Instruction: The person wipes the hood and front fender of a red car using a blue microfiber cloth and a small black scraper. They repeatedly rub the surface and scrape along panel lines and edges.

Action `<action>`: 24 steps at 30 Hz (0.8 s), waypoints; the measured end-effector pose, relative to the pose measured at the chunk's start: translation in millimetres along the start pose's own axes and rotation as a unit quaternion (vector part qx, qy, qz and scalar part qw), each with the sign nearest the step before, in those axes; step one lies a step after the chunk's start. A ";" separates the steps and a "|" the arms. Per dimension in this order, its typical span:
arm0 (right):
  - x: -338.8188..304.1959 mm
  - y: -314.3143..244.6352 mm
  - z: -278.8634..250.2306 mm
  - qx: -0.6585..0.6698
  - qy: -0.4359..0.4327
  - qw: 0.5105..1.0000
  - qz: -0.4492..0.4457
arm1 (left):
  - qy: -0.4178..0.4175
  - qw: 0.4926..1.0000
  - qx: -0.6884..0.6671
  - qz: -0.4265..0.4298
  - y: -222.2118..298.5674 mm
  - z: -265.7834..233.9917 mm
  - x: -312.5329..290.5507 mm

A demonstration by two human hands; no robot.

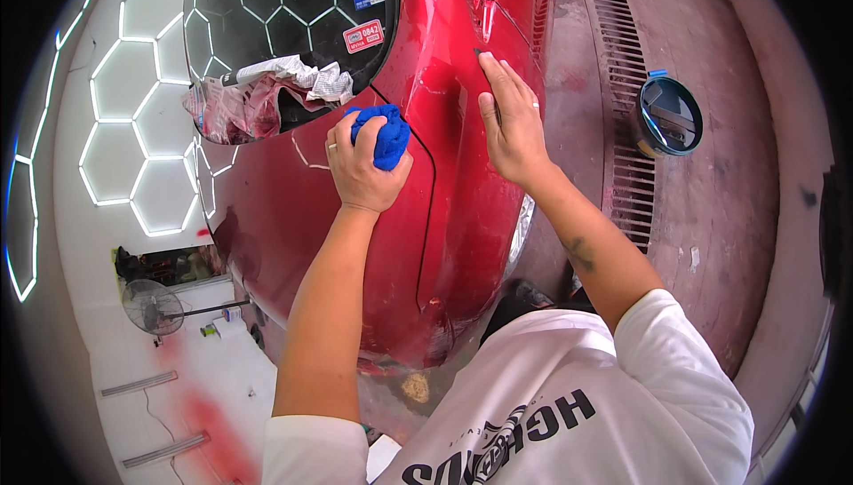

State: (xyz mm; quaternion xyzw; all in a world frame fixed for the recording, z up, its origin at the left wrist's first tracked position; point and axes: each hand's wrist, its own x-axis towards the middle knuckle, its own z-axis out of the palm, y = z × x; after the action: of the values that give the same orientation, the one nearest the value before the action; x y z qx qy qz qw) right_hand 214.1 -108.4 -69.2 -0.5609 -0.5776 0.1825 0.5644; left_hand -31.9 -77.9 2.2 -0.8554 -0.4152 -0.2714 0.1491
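Note:
A bunched blue cloth is gripped in my left hand, which is closed around it over the red hood, close to the seam with the fender. My right hand lies on the red fender with its fingers stretched out flat. A small dark edge shows at those fingertips; whatever lies beneath the palm is hidden. The red paint around both hands looks wet or glossy, with pale smears.
Crumpled newspaper and clear plastic cover the lower windshield. To the right, a dark bucket with a blue clip stands beside a long floor grate. A fan is at the left, near hexagonal lights.

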 end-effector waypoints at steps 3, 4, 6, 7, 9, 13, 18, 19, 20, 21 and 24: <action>0.8 10.0 20.2 -0.096 -0.026 0.995 -0.005 | -0.012 1.000 0.028 -0.002 -0.7 2.1 11.8; -3.0 8.6 33.1 -0.108 -0.047 0.993 -0.013 | -0.009 1.000 0.022 -0.011 -1.8 7.7 22.4; -26.0 -1.3 58.8 -0.116 -0.043 0.992 -0.001 | -0.004 0.999 0.018 -0.034 -4.7 12.5 44.4; -45.2 -10.9 64.9 -0.134 -0.044 0.990 0.017 | -0.005 0.999 0.025 -0.032 -9.2 16.2 53.5; -91.4 -35.5 66.1 -0.138 -0.115 0.983 0.048 | -0.005 0.998 0.051 -0.046 -15.3 20.1 68.1; -130.9 -49.1 66.3 -0.172 -0.157 0.971 0.062 | 0.025 0.997 0.058 -0.040 -13.5 34.9 78.9; 13.4 3.2 74.1 -0.081 0.002 0.987 0.136 | 0.033 0.999 0.018 -0.034 -12.1 39.5 82.8; 42.0 17.4 69.8 -0.054 0.016 0.987 0.151 | 0.041 0.999 0.020 -0.028 -12.6 41.7 84.2; 59.4 29.9 65.3 -0.028 0.022 0.986 0.164 | 0.046 0.999 0.019 -0.021 -11.7 45.8 87.6; 47.7 28.0 69.5 -0.032 0.008 0.987 0.156 | 0.052 0.998 0.023 -0.018 -14.5 46.1 84.6; -29.7 -10.0 81.4 -0.075 -0.038 0.988 0.127 | 0.035 0.999 0.025 -0.031 -19.3 43.5 79.6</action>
State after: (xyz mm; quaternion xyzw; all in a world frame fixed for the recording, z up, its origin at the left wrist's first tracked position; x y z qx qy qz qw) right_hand 132.1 -102.4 -98.1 -0.6633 -0.5350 0.2298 0.4702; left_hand 8.1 5.0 14.5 -0.8281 -0.4429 -0.2952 0.1759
